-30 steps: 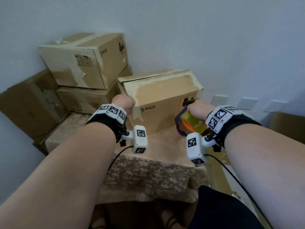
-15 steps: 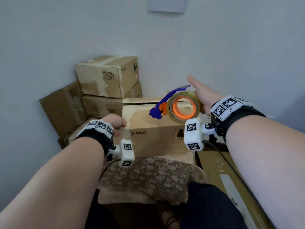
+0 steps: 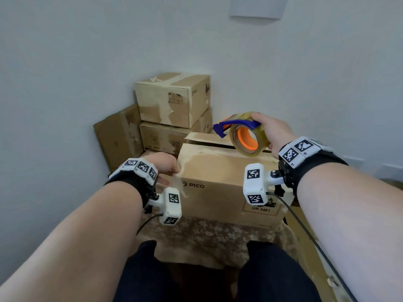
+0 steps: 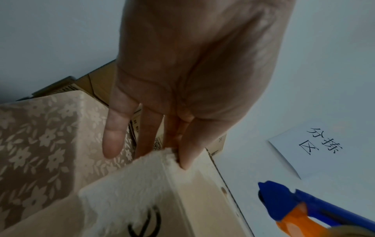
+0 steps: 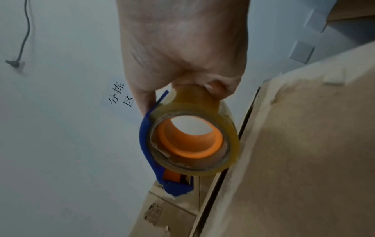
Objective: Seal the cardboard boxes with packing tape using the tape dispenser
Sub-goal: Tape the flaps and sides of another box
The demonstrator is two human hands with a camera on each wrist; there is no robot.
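Both hands busy: my right hand (image 3: 273, 132) grips the tape dispenser (image 3: 244, 136); left hand (image 3: 162, 165) (fingers straight) braces the PICO box (image 3: 220, 192); I'd lower onto the seam squarely.

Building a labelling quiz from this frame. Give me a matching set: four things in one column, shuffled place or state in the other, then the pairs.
Things:
1. tape dispenser
2. left hand
3. front box
4. paper sign

Place or state:
A. on the wall, above the boxes
B. on the floral cloth, top seam gaping
C. gripped by the right hand, over the box top
D. fingers straight, at the box's near left top corner

Pairs: 1-C, 2-D, 3-B, 4-A
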